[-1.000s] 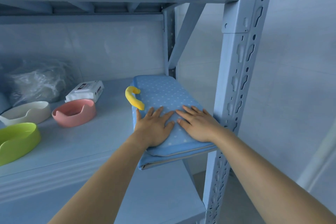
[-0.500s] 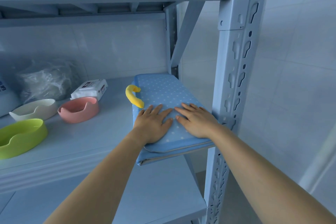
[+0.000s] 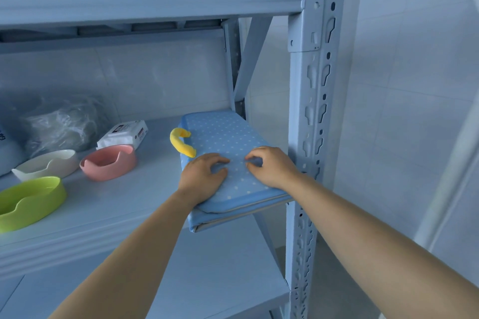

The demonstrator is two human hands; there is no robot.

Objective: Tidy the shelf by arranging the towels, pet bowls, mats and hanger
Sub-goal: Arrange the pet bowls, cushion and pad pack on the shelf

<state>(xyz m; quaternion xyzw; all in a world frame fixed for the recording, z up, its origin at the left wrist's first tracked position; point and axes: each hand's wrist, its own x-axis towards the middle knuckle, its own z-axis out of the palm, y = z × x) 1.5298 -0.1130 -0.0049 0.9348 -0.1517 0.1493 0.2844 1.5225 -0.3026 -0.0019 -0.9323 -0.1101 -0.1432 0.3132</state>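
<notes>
A person's two bare arms reach forward to a pale blue metal shelf point(image 3: 116, 204). A folded mat point(image 3: 228, 134), blue with white dots, lies at the shelf's right end, just beside the upright post point(image 3: 308, 111). Its near edge juts out past the front of the shelf.

The left hand point(image 3: 204, 176) and right hand point(image 3: 272, 166) both sit on top of the mat, near its front. Each grip is curled, with the fingertips dug into the cover. It cannot be told whether either grip has caught a fold of cloth.

The step looks like seating the mat squarely. It would likely go best with flat palms sliding the whole fold backward together, so the layers stay aligned. The overhang should go, and the right edge should stay clear of the post.

A yellow loop point(image 3: 181, 142) touches the mat's left edge. Whether it is stitched on or separate is unclear. Further left stand a pink bowl point(image 3: 108, 162), a white bowl point(image 3: 46, 164) and a green bowl point(image 3: 28, 202), the green one cut by the frame edge. Behind them are a pack of wipes point(image 3: 124, 134) and a crumpled plastic bag point(image 3: 62, 124) whose contents cannot be made out. No towel is visible.
</notes>
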